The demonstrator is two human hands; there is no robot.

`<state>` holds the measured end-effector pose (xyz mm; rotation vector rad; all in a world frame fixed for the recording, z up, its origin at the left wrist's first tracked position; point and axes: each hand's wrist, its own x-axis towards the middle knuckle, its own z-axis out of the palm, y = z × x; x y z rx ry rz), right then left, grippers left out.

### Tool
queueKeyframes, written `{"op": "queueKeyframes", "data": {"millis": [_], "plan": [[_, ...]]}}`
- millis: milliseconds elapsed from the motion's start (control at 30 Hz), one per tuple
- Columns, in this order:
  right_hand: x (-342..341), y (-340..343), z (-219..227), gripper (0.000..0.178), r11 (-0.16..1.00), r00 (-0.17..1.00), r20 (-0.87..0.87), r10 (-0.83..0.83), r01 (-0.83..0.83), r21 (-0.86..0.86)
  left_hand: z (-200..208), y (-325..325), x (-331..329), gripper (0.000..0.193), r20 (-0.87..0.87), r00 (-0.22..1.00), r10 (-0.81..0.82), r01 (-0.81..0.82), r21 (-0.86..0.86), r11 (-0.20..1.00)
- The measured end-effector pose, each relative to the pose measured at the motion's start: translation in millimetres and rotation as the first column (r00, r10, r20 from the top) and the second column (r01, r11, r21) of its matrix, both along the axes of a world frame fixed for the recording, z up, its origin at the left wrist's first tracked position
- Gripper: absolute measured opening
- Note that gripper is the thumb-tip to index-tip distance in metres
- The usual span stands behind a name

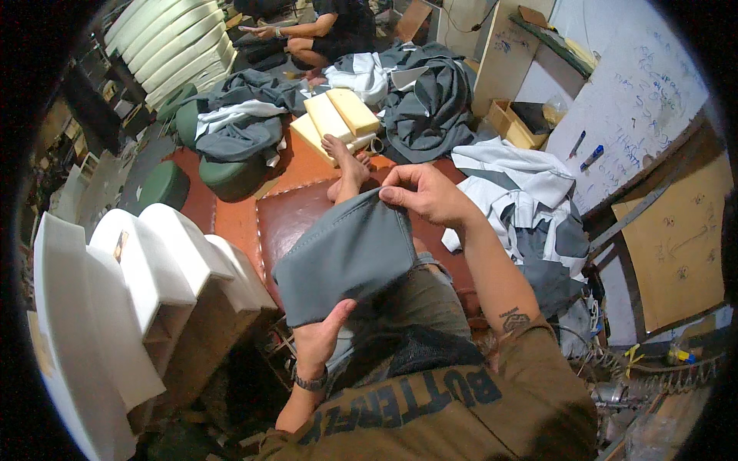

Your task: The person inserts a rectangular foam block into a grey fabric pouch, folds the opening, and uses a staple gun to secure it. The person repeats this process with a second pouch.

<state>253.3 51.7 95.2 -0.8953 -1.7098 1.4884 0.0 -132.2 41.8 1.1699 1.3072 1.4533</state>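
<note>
A grey upholstery cover [342, 261] with a stitched seam along its far edge is stretched out above my lap. My right hand [424, 194] pinches its far corner between thumb and fingers. At the near edge, my left hand [319, 342] grips the cover with the thumb on top; the other fingers are hidden beneath it. Whether anything fills the cover cannot be seen. Under and beyond it lies a dark red padded mat [307, 219], where my bare foot [347, 163] rests beside yellow foam blocks [338, 115].
White curved moulded shells [150, 269] stand close on the left. Grey and white covers lie heaped [523, 192] on the right, with more piles [427, 96] beyond. Green round cushions [231, 178] sit at far left, near stacked cream foam [173, 50]. Another person [330, 31] sits at the back.
</note>
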Motion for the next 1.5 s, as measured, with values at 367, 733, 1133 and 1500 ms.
{"op": "queueKeyframes", "data": {"millis": [367, 733, 1133, 1500], "plan": [[-2.3, 23.0, 3.2, 0.023, 0.999, 0.999, -0.040, 0.031, -0.033, -0.038, 10.1, 10.8, 4.8, 0.045, 0.057, 0.998, -0.013, 0.014, -0.020, 1.000], [-5.0, 17.5, 12.1, 0.019, 0.997, 0.999, 0.044, -0.011, 0.014, -0.071, 3.5, 0.5, 13.7, 0.041, 0.342, 0.935, 0.094, -0.045, -0.148, 0.988], [-16.7, 11.9, 7.7, 0.019, 0.998, 0.998, 0.056, -0.008, 0.011, -0.065, -13.6, -8.9, 11.6, 0.044, 0.059, 0.996, 0.069, -0.065, -0.066, 0.996], [-30.5, 10.1, 0.7, 0.020, 0.949, 0.964, 0.185, -0.192, 0.134, 0.285, -15.4, -0.9, 0.8, 0.049, 0.184, 0.983, -0.015, 0.026, -0.055, 0.998]]}}
